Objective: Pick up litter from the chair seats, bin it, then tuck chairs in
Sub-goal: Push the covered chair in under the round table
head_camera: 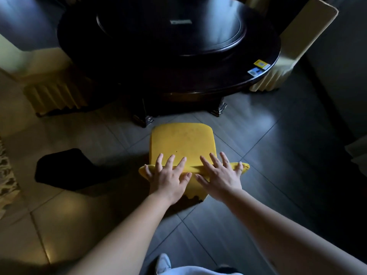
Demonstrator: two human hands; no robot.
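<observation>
— Hands first: where are they?

— Both arms reach straight out and down. The left hand lies palm-down on the top edge of the yellow chair backrest, fingers spread and draped over toward the seat, thumb pointing inward. The right hand sits just beside it in the same pose, its little finger out near the backrest's right corner. The thumbs are close but not touching.

— So what is the grip like?

— Loose on both sides. Each hand is flat and splayed, pressing on the padded top rather than curled around it.

— Any writing you can read?

— Two stickers, one yellow and one blue-and-white, sit on the near right rim of the round dark bench. Their print is too small to read. A pale label on the turntable at the centre is blurred as well.

— And the chair itself?

— Bright yellow fabric cover, with a square seat showing faint smudges and one tiny dark speck. It stands on the grey tiled floor, near the bench's carved base but not under the top. Cream-covered chairs stand at the bench's left and right.
</observation>
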